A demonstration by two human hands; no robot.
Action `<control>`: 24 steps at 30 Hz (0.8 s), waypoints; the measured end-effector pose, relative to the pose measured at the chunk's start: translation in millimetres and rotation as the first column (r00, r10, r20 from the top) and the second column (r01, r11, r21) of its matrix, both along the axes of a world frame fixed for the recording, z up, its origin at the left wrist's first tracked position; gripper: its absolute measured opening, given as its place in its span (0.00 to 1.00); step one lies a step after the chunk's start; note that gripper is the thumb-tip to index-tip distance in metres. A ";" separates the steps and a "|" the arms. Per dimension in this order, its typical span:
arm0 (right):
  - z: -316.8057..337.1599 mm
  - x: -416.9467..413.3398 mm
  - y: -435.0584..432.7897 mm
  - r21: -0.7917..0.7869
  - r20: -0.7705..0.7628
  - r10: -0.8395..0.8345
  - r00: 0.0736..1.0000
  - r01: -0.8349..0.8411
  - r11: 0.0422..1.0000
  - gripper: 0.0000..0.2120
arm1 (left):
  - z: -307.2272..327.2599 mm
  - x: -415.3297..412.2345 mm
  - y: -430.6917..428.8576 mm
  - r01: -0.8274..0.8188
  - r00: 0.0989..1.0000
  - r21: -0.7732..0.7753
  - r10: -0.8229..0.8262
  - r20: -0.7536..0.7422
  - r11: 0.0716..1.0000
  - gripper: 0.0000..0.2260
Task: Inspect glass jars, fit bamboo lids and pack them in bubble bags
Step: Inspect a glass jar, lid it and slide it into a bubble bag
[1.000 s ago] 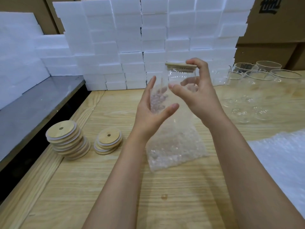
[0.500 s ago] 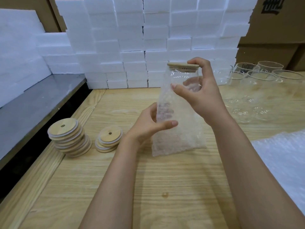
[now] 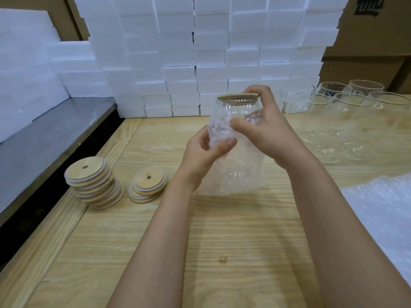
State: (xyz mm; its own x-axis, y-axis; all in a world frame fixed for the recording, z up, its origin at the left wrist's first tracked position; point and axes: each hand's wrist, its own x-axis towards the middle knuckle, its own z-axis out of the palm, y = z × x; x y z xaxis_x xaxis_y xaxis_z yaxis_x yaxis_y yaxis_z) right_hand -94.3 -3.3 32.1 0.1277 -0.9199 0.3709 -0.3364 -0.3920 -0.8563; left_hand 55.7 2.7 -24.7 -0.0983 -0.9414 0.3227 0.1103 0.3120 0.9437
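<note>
1. The glass jar (image 3: 241, 111) hung above the table (image 3: 222, 241), half inside the bubble bag (image 3: 233, 172).
2. The right hand (image 3: 269, 132) curled its fingers round the rim by the bamboo lid (image 3: 238, 96); the left hand (image 3: 203, 153) pinched the bag's mouth.
3. The glass seemed slick and breakable, the bag limp: best held at the neck.

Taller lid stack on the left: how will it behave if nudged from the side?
Likely to shear and spill: the taller lid stack visibly leans, its discs offset stepwise. Loose flat discs would probably slide over each other rather than move as a block. A lid landing on edge might roll, being round.
</note>
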 end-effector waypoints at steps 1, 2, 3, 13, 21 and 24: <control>-0.6 1.2 -0.7 0.002 0.032 -0.012 0.999 0.012 1.000 0.23 | 0.7 2.3 -0.4 0.017 1.000 -0.005 -0.017 0.016 1.000 0.27; -1.6 2.3 -1.6 0.008 0.065 -0.026 0.998 0.026 1.000 0.24 | 0.2 5.3 -0.7 0.042 0.999 0.008 -0.042 0.023 0.999 0.34; -2.7 3.2 -2.8 0.011 0.091 -0.043 0.995 0.043 0.999 0.24 | -0.8 8.7 -0.7 0.075 0.997 0.044 -0.076 0.026 0.996 0.43; 1.6 -7.4 -1.4 0.020 0.062 -0.015 0.998 0.014 1.000 0.23 | -8.0 17.0 3.8 0.180 0.969 0.051 -0.186 0.162 0.982 0.24; -2.1 1.6 -2.1 -0.001 0.088 -0.044 0.995 0.045 0.999 0.24 | -9.0 4.9 3.0 0.162 0.986 0.098 -0.157 -0.055 0.982 0.25; -2.1 6.7 0.3 -0.052 0.067 -0.095 0.993 0.098 0.994 0.24 | -9.5 -4.1 4.5 0.210 0.971 0.140 -0.189 -0.149 0.968 0.40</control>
